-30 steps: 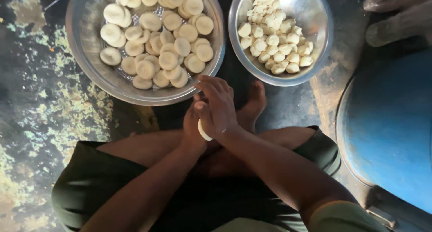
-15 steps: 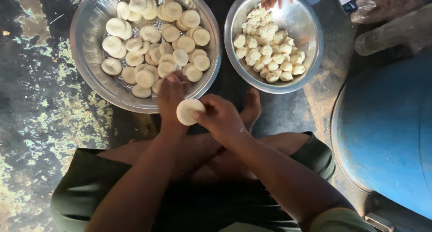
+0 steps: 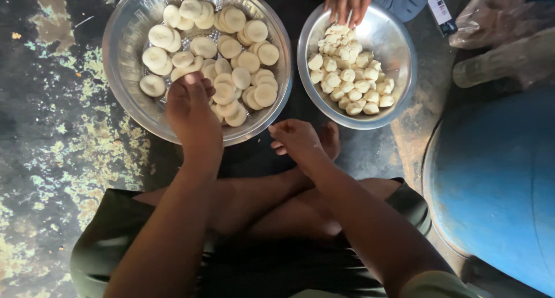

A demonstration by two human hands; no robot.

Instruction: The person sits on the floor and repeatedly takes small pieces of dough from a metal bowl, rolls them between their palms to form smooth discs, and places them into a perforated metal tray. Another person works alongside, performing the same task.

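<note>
My left hand (image 3: pixel 193 110) reaches palm down into the big metal bowl (image 3: pixel 124 95), its fingertips on the pile of flattened white dough discs (image 3: pixel 243 72). Whatever lies under the palm is hidden. My right hand (image 3: pixel 298 139) hovers low between the two bowls, just above my bare foot (image 3: pixel 330 139), with its fingers loosely curled and nothing visible in it. To the right stands a smaller metal bowl (image 3: pixel 399 55) holding several small dough balls (image 3: pixel 350 81).
Another person's hand (image 3: pixel 347 3) dips into the small bowl from the far side. A large blue drum (image 3: pixel 497 182) stands at my right, with plastic bags (image 3: pixel 503 20) behind it. My crossed legs fill the bottom. The dark floor (image 3: pixel 52 136) is mottled with pale patches.
The flattened disc held between both hands is out of sight. My left hand moved forward into the big bowl, and my right hand dropped away towards my foot.
</note>
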